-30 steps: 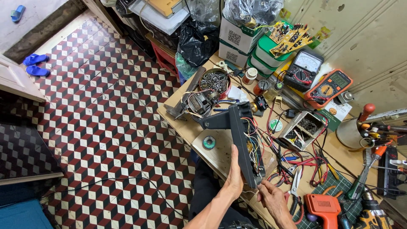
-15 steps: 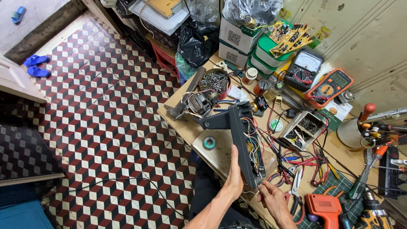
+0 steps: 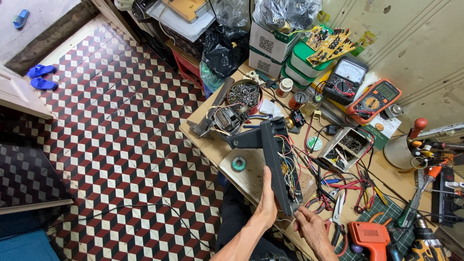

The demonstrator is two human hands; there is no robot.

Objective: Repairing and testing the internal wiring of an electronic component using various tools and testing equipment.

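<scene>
Left hand [image 3: 267,203] grips our long dark casing [image 3: 278,159] upright at the table's [image 3: 251,176] near edge while our right hand [image 3: 309,227] pinches at its lower wires [image 3: 288,166]; we judge a tug could snap them.

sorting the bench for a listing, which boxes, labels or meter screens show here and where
Two white cardboard boxes, stacked at the bench's far end, each with a square black code label.
Black analog meter, right of the boxes, pale dial face.
Orange digital multimeter, beside it, grey screen.
</scene>
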